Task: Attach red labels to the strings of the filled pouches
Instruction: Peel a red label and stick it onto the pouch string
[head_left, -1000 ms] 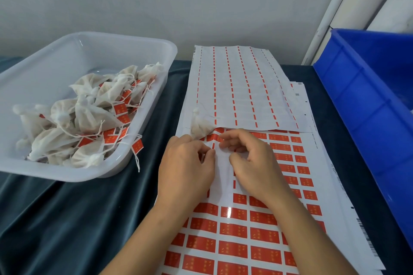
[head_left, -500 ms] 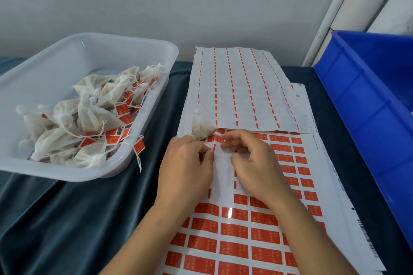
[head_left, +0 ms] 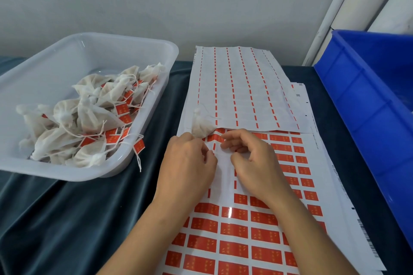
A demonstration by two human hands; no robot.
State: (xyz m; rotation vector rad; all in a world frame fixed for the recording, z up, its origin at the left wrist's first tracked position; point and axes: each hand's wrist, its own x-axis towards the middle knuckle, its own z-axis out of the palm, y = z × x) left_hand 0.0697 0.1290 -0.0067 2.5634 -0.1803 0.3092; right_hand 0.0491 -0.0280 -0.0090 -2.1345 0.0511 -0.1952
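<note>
Nearest you, the sheet of red labels lies flat on the dark-clothed tabletop, its long axis running from 6 o'clock toward 12 o'clock, with the labels' own long sides lying crosswise. Both your forearms cross it.

Your left hand rests knuckles-up on a stripped patch of the sheet, fingers curled under with thumb and fingertips drawn together at its 2 o'clock edge. Your right hand sits just beside it, fingers bent inward toward the left hand. The fingertips of the two nearly meet, and they seem to be pinching something small between them, perhaps a string or a label, but the view does not resolve it, so what either hand grasps cannot be told.

Just past your left knuckles, at 12 o'clock from them, one filled pouch lies on the paper, its gathered neck pointing away from you and its fat end toward your hand.

Beyond it, a used sheet with only thin red strips left overlaps the far end of the label sheet.

At 10 o'clock stands a clear tray holding a heap of labelled pouches. At 2 o'clock is a blue bin.
</note>
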